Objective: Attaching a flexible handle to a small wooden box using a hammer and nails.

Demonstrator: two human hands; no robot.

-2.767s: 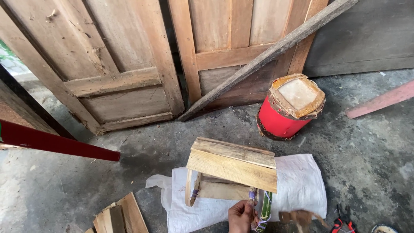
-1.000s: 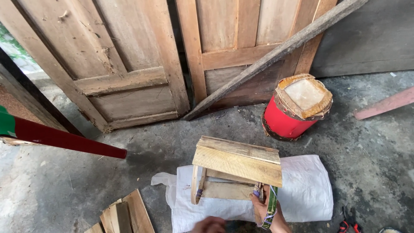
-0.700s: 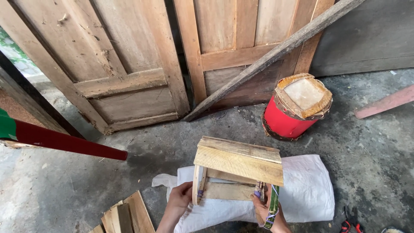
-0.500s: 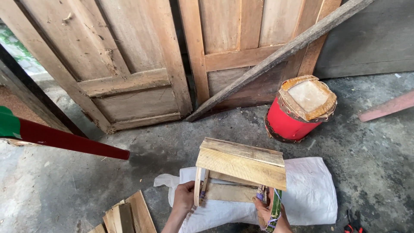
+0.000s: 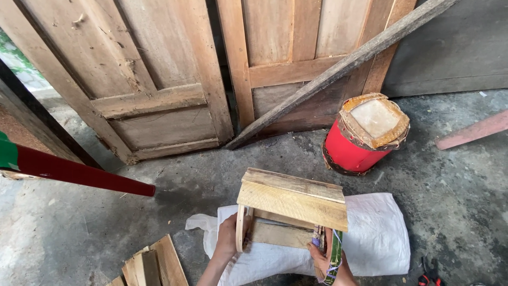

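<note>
While the small wooden stool [image 5: 292, 204] sits on a white woven sack [image 5: 370, 238] on the concrete floor [image 5: 79, 233], left hand [image 5: 228, 238] grips its left leg. Right hand [image 5: 324, 259] is closed around the right leg, near the sack's front edge.

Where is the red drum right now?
In the head view the red drum stands on the concrete floor at upper right, below the leaning plank, beyond the wooden stool and white sack.

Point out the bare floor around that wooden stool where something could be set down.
Bare concrete lies left of the white sack, between the red pole and the wood scraps; also behind the stool, toward the doors, and right of the sack. It is crowded at the stool's legs, where the left hand and right hand grip, and by the red drum.
</note>
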